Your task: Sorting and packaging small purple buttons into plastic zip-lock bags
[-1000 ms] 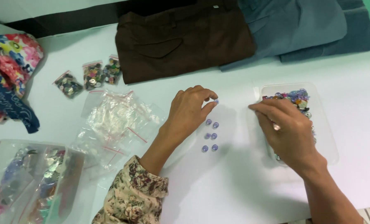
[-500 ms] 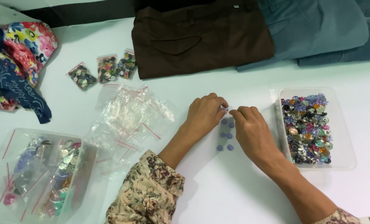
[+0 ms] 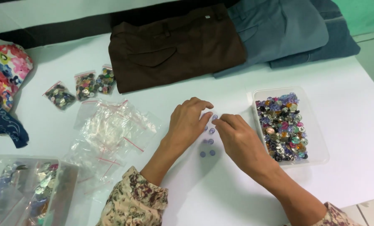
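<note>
A small group of purple buttons (image 3: 208,141) is lying on the white desk (image 3: 354,125), set out in two short columns between the person's two hands. By the look of it, the person is laying out matching buttons picked from a mixed lot, and the step in hand is placing one more at the top of the rows. The left hand (image 3: 188,124) is resting palm down beside the rows, fingers curled and touching the desk, holding nothing that shows. The right hand (image 3: 237,140) is pinching its fingertips together at the top of the columns; whether a button is between them cannot be told. The next move probably calls for a light, exact release so the neat rows are not nudged.

The buttons are small, round and pale violet, lying flat and slightly apart. Just right of the right hand a clear plastic tray (image 3: 321,151) is holding a heap of mixed coloured buttons. To the left, empty clear zip bags (image 3: 111,127) are lying crumpled, with three filled button bags (image 3: 83,86) beyond. Folded brown trousers (image 3: 174,46) and blue trousers (image 3: 279,29) are lying at the far edge.
</note>
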